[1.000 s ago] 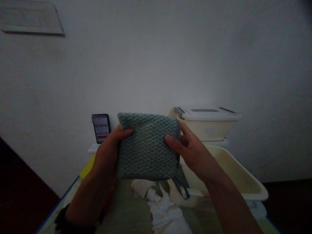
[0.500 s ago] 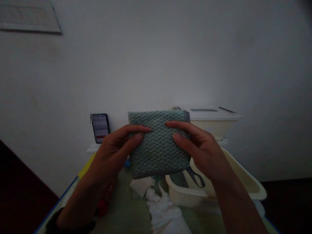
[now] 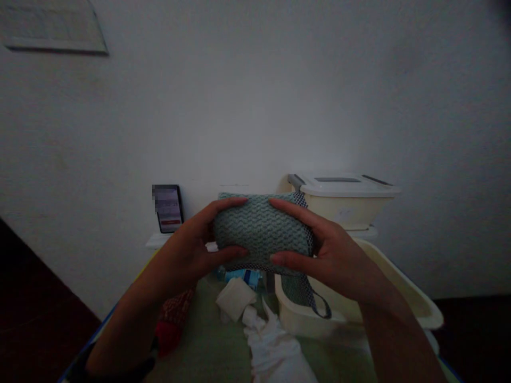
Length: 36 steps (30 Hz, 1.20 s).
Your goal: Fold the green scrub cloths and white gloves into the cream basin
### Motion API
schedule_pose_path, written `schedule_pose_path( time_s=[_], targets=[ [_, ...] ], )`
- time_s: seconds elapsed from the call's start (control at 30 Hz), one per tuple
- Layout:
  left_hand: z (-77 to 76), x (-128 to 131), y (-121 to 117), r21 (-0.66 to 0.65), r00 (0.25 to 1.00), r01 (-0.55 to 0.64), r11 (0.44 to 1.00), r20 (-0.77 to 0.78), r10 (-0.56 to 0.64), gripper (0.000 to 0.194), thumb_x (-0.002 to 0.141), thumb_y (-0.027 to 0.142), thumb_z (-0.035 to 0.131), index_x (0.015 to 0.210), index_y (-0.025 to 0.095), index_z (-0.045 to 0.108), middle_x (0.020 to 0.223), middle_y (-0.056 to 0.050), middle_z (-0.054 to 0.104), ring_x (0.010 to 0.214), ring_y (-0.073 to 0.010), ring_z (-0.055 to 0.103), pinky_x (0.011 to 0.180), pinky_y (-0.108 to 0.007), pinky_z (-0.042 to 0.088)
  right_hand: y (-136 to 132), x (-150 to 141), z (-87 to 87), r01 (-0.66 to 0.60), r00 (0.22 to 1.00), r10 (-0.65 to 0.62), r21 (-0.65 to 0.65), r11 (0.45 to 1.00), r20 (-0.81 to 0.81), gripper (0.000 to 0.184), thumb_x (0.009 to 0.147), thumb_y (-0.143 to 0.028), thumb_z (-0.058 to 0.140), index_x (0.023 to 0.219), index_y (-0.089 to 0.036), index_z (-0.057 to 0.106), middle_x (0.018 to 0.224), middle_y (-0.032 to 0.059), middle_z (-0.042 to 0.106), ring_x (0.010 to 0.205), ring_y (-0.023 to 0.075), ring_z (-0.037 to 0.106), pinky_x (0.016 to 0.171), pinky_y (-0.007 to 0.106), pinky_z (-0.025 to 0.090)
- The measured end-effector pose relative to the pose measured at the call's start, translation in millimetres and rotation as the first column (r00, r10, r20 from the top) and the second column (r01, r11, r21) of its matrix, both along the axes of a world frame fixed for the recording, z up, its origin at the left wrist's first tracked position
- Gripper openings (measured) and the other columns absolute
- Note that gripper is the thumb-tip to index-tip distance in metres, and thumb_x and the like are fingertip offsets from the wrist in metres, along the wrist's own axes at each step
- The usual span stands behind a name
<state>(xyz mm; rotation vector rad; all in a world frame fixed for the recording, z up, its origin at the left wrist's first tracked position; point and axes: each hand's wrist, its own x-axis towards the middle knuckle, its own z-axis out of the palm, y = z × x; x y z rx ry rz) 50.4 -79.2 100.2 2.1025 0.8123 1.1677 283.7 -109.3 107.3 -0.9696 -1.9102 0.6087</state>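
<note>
A green woven cloth with a black-and-white checked edge and a hanging loop is held up in front of me, folded and bowed toward me. My left hand grips its left side, index finger along the top and thumb along the lower part. On the right side my right hand holds it the same way, its thumb near the bottom edge. The loop dangles below my right hand, over a cream plastic basin. The far side of the cloth is hidden.
A phone leans against the wall at left. Behind the basin stands a lidded cream box. On the green-covered table lie a crumpled white cloth, a folded white piece, a blue-labelled bottle and a red patterned item.
The cloth has gone from a flat, taller panel to a shorter, curved shape. My thumbs have moved down toward its lower edge, and the bottle beneath now shows.
</note>
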Motion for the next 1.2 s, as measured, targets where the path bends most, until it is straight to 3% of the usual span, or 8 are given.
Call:
schedule_pose_path(
  time_s=[0.13, 0.43, 0.6, 0.93, 1.2],
  targets=[
    [-1.4, -1.1, 3.0, 0.009, 1.000, -0.030, 1.000, -0.002, 0.030, 0.064, 0.075, 0.022, 0.075, 0.131, 0.034, 0.047, 0.127, -0.001, 0.055, 0.105, -0.0191, 0.062, 0.084, -0.024, 0.057, -0.1, -1.5, -0.2, 0.001, 0.998, 0.001, 0.035, 0.999, -0.056, 0.037, 0.082, -0.036, 0.068, 0.118, -0.027, 0.065, 0.116, 0.0012, 0.068, 0.104, 0.0195, 0.064, 0.097, 0.037, 0.048],
    [3.0, 2.9, 4.9, 0.052, 0.987, -0.132, 0.990, -0.088, 0.136, 0.054, 0.074, 0.026, 0.072, 0.124, 0.022, 0.051, 0.120, -0.006, 0.060, 0.100, -0.0229, 0.064, 0.086, -0.035, 0.057, 1.9, -3.2, -2.5, 0.121, 0.974, -0.133, 0.077, 0.990, 0.182, 0.071, 0.074, -0.027, 0.075, 0.139, -0.020, 0.048, 0.134, 0.0082, 0.059, 0.117, 0.0254, 0.058, 0.098, 0.042, 0.047],
    [2.2, 2.8, 4.0, 0.033, 0.979, -0.158, 0.987, -0.125, 0.161, 0.052, 0.074, 0.029, 0.072, 0.121, 0.021, 0.051, 0.108, -0.006, 0.063, 0.087, -0.0219, 0.067, 0.075, -0.035, 0.059, 0.6, -5.9, -0.2, 0.146, 0.966, -0.155, 0.059, 0.988, 0.208, 0.061, 0.078, -0.024, 0.069, 0.136, -0.018, 0.052, 0.130, 0.0096, 0.063, 0.113, 0.0266, 0.062, 0.093, 0.041, 0.051],
    [0.3, 5.4, 5.7, 0.029, 0.970, -0.166, 0.986, -0.175, 0.169, 0.050, 0.075, 0.030, 0.071, 0.120, 0.022, 0.052, 0.104, -0.006, 0.065, 0.085, -0.0221, 0.066, 0.076, -0.036, 0.057, 0.7, -7.5, 0.4, 0.154, 0.971, -0.164, 0.075, 0.985, 0.173, 0.041, 0.078, -0.021, 0.068, 0.119, -0.021, 0.066, 0.116, 0.0067, 0.071, 0.102, 0.0246, 0.067, 0.089, 0.040, 0.053],
    [-3.8, 2.4, 9.2, 0.004, 0.969, -0.144, 0.990, -0.202, 0.142, 0.054, 0.076, 0.029, 0.070, 0.125, 0.023, 0.048, 0.110, -0.007, 0.062, 0.090, -0.0239, 0.065, 0.079, -0.039, 0.057, 1.9, -6.6, -0.1, 0.165, 0.973, -0.167, 0.031, 0.986, 0.162, 0.045, 0.077, -0.029, 0.072, 0.121, -0.023, 0.065, 0.115, 0.0064, 0.070, 0.097, 0.0235, 0.066, 0.085, 0.040, 0.053]
  ],
)
